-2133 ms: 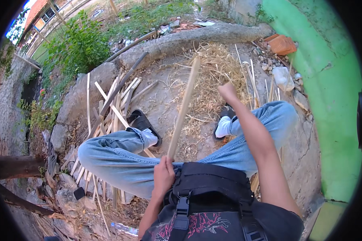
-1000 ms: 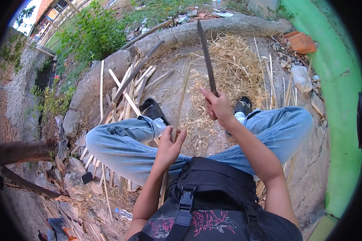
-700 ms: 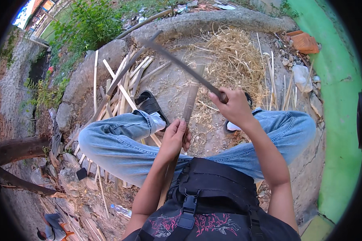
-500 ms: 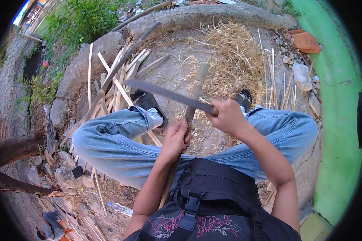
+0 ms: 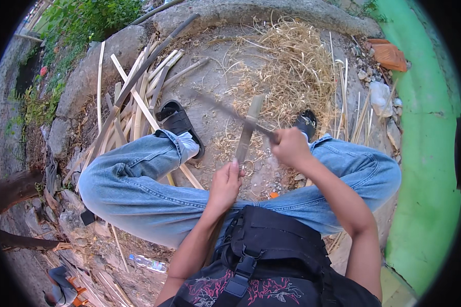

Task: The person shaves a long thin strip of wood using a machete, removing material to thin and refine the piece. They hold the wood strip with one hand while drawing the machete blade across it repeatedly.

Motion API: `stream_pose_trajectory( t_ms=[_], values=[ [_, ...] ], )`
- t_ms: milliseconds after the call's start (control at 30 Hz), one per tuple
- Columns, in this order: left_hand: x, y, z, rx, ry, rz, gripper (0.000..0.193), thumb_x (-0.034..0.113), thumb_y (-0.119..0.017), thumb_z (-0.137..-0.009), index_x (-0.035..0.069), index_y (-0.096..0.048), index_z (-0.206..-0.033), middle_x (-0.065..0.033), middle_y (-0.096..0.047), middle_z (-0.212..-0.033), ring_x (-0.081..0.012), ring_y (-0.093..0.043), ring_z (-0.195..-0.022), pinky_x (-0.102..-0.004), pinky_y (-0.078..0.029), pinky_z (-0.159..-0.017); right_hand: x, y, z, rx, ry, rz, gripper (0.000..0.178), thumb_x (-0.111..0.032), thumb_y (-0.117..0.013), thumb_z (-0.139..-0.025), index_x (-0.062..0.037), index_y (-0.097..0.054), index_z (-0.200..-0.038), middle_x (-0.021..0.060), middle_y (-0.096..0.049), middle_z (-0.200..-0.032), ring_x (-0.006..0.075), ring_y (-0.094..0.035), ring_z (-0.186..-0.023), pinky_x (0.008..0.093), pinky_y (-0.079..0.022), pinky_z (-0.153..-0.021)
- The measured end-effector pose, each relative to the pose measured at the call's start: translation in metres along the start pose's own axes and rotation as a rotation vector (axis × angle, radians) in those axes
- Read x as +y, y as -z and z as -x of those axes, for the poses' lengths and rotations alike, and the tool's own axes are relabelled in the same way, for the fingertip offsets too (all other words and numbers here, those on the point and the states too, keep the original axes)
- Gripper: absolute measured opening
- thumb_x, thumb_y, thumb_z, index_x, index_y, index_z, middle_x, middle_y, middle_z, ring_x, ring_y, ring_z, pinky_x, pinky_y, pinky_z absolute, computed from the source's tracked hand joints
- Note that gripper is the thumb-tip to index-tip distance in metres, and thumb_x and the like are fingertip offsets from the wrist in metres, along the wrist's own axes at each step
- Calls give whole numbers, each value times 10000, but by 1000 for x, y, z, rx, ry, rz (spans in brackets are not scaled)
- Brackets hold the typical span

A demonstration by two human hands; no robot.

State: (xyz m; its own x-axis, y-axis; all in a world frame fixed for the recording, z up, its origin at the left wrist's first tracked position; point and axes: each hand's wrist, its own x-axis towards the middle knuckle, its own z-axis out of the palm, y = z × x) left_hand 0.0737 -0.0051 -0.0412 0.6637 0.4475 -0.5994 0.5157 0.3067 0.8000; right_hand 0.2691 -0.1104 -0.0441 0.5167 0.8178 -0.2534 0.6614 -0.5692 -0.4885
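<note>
My left hand (image 5: 226, 181) is closed around the near part of a bamboo piece (image 5: 244, 142), its thumb lying along it. The bamboo points up and away from me between my feet, and its near end is hidden by my hand and arm. In my right hand (image 5: 290, 147) is the handle of a machete (image 5: 221, 107). Its long dark blade crosses the bamboo partway along, pointing to the far left, and is smeared by motion. I cannot tell whether the blade touches the bamboo.
Split bamboo strips (image 5: 138, 105) lie piled by my left sandal (image 5: 178, 123). Curly shavings (image 5: 297, 61) are heaped beyond my right sandal (image 5: 306, 122). A green wall (image 5: 425, 153) runs along the right, near an orange bag (image 5: 386, 55). A plastic bottle (image 5: 148, 263) lies at lower left.
The machete blade has swung to a steeper slant across the bamboo and is now blurred. My left hand sits slightly nearer to me. The whole view has shifted a little.
</note>
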Motion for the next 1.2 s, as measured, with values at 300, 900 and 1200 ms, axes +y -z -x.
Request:
stream_pose_trajectory(
  t_ms=[300, 900, 1200],
  values=[
    [11, -3, -6, -52, 7, 28, 418, 377, -493, -949, 33, -511, -712, 42, -396, -541, -53, -351, -511, -261, -291, -467, 54, 3, -19, 88, -557, -262, 326, -278, -644, -759, 41, -627, -694, 204, -611, -624, 320, -607, -600, 398, -456, -602],
    [30, 12, 10, -125, -77, -86, 357, 349, -499, -955, 42, -471, -775, 35, -423, -575, -53, -394, -504, -217, -317, -437, -8, 44, 11, 212, -247, -381, 353, -236, -660, -803, 26, -528, -606, 121, -414, -429, 174, -315, -390, 357, -269, -419],
    [25, 9, 4, -1, 142, 60, 522, 477, -290, -985, 97, -420, -652, 22, -388, -539, -53, -355, -437, -210, -287, -391, -16, 20, 24, 119, 77, -80, 208, -205, -674, -721, -42, -559, -661, 153, -537, -503, 343, -584, -497, 413, -455, -474]
  ],
)
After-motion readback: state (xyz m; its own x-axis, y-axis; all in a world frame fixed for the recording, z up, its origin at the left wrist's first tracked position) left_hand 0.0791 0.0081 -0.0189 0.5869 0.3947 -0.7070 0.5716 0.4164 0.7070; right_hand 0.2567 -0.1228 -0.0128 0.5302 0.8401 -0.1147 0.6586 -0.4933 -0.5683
